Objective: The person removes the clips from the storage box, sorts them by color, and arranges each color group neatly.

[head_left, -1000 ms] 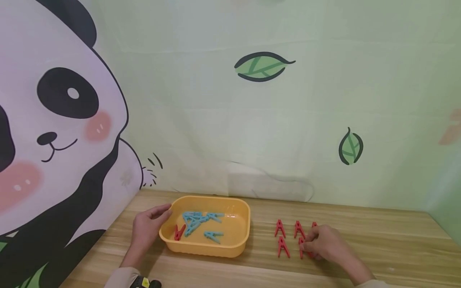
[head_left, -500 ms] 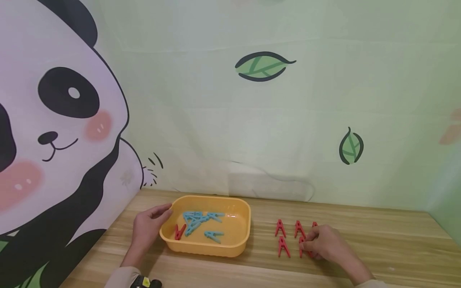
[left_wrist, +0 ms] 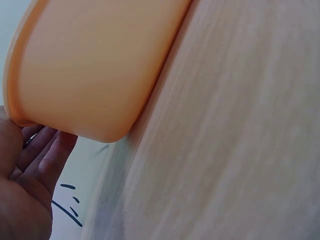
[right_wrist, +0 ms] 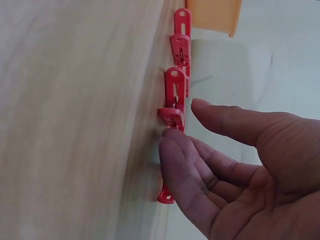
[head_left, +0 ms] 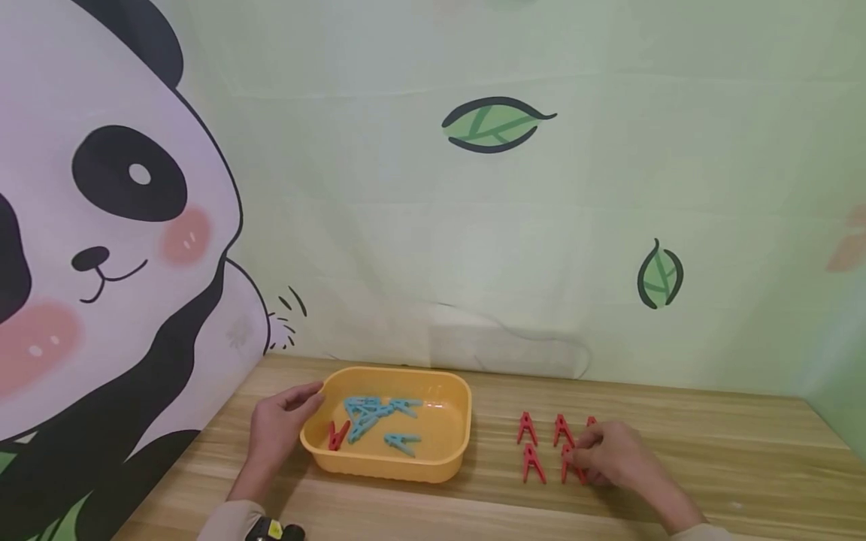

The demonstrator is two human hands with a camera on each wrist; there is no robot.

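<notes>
The left hand (head_left: 280, 421) pinches a yellow rounded plastic tub (head_left: 379, 470) at its nine-o'clock edge; at three o'clock from it, red A-shaped plastic clothespins (head_left: 533, 464) sit in rows on the wood-grain worktop (head_left: 717, 428). Beside them, the right hand (head_left: 617, 454) has its fingers spread. Arranging seems under way; next probably calls for backing off without nudging any

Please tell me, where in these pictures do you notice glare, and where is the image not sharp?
Head view: small bright glints inside the yellow tray; left wrist view: the table grain looks soft and smeared; right wrist view: the table surface is blurred too, while the red pegs look sharper.
</notes>
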